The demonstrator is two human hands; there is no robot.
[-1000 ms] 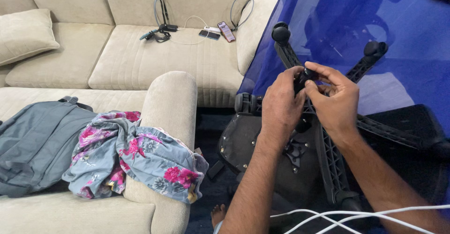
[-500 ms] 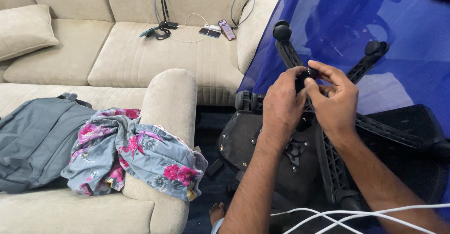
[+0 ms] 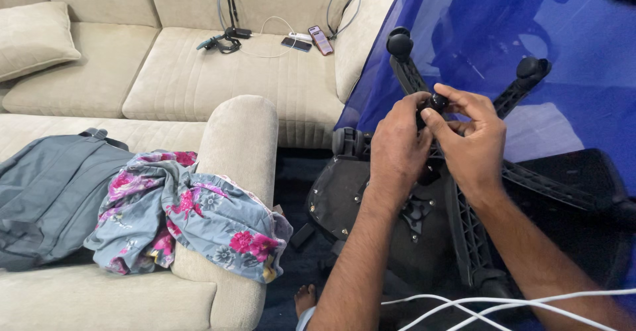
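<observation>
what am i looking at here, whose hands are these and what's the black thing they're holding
This is one picture from a camera worn on a person's head, looking down at their own bare hands. The left hand and right hand meet around a small black knob-like part at the hub of an upturned black chair base with spoke-like legs. Behind it leans a blue sheet. To the left is a beige sofa with a floral cloth, a grey garment, phones and cables.
</observation>
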